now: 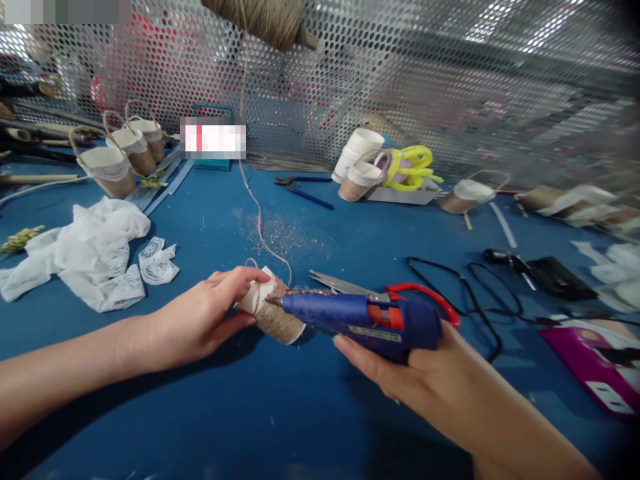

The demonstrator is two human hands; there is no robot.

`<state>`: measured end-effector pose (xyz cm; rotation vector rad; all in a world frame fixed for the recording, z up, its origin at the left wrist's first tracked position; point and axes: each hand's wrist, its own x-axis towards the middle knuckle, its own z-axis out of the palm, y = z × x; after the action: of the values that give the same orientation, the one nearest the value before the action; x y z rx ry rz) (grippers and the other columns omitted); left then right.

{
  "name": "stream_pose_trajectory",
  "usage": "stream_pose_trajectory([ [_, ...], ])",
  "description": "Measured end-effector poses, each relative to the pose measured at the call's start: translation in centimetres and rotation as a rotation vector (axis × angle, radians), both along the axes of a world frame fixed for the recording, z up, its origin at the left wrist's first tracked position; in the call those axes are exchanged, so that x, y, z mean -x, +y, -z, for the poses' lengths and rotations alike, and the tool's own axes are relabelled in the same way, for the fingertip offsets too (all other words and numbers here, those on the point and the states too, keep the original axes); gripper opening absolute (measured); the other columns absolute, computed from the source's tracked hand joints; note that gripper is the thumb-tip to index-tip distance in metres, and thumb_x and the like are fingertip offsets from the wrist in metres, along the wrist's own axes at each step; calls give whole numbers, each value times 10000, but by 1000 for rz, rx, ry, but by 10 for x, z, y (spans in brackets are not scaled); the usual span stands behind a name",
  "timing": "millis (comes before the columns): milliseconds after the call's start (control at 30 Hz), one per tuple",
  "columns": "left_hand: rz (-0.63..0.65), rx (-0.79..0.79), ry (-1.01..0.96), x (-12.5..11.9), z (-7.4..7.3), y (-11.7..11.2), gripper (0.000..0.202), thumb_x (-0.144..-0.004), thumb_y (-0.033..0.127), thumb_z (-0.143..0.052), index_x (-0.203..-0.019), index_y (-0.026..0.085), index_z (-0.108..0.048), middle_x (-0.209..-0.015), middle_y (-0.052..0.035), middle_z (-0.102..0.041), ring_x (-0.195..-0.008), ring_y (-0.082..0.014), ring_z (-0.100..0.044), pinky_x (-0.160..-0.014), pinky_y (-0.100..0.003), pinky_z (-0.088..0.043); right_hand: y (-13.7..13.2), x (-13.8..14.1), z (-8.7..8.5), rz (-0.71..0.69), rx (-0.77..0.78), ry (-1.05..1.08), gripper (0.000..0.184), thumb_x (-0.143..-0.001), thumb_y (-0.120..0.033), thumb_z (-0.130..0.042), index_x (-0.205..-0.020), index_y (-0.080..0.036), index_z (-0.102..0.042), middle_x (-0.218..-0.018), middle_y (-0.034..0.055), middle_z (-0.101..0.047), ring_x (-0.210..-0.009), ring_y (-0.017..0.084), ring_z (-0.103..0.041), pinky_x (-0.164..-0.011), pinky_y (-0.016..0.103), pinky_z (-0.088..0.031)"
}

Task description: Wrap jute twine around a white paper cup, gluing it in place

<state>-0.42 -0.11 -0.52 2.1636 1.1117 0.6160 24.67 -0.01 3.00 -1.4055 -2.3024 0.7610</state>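
My left hand (200,320) grips a small paper cup (273,310) lying on its side, its lower part wrapped in brown twine. A strand of twine (255,200) runs from the cup up to a spool (260,20) hanging at the top. My right hand (400,373) holds a blue glue gun (360,320), with its nozzle touching the cup where the white paper meets the wrap. Red-handled scissors (380,290) lie just behind the glue gun on the blue table (250,413).
White lace scraps (95,253) lie at the left. Three finished cup baskets (120,153) stand at the back left. Pliers (305,190), stacked cups (357,167) and yellow loops (413,167) sit at the back. A black cord (470,293) and a purple box (595,360) are at the right.
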Motion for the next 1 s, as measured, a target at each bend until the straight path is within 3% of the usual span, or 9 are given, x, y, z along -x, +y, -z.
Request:
stream_pose_trajectory([
  [167,10,-5,-2,0,-1,1,348,-844,130,-422,-1181,161,-339,-1072,-104,-620,-989,-192,-591,-821,-319,-470,-4,-1,2,42,-67,-55,207,-744,-421,-547,-723,-228,-616,-508,-11,-573,-442,142,-532,-470,268,-465],
  [333,-7,1,-9,-1,0,0,345,-843,147,-421,-1179,170,-346,-1079,-105,-616,-977,-194,-595,-829,-335,-468,5,-1,-1,-13,-12,-24,212,-763,-415,-536,-649,-244,-590,-402,-39,-480,-452,155,-540,-464,268,-459],
  [467,-37,-28,13,-1,1,0,347,-831,152,-438,-1169,183,-367,-1080,-96,-613,-957,-198,-605,-812,-324,-478,11,-1,-4,14,19,-49,396,-794,-440,-493,-462,-227,-459,-364,-34,-446,-369,122,-482,-421,257,-428],
  [567,-57,-64,39,-1,2,0,353,-822,149,-449,-1165,185,-375,-1064,-85,-617,-946,-198,-611,-801,-311,-483,14,-1,-5,39,102,-58,451,-800,-453,-477,-425,-217,-390,-372,-29,-465,-352,100,-477,-400,227,-416],
  [1000,-52,-43,98,-5,-4,-2,347,-841,122,-400,-1177,184,-341,-1117,-72,-595,-1002,-208,-592,-772,-274,-491,10,3,-11,92,220,-34,485,-807,-489,-448,-404,-221,-405,-407,6,-479,-407,118,-484,-412,235,-437],
])
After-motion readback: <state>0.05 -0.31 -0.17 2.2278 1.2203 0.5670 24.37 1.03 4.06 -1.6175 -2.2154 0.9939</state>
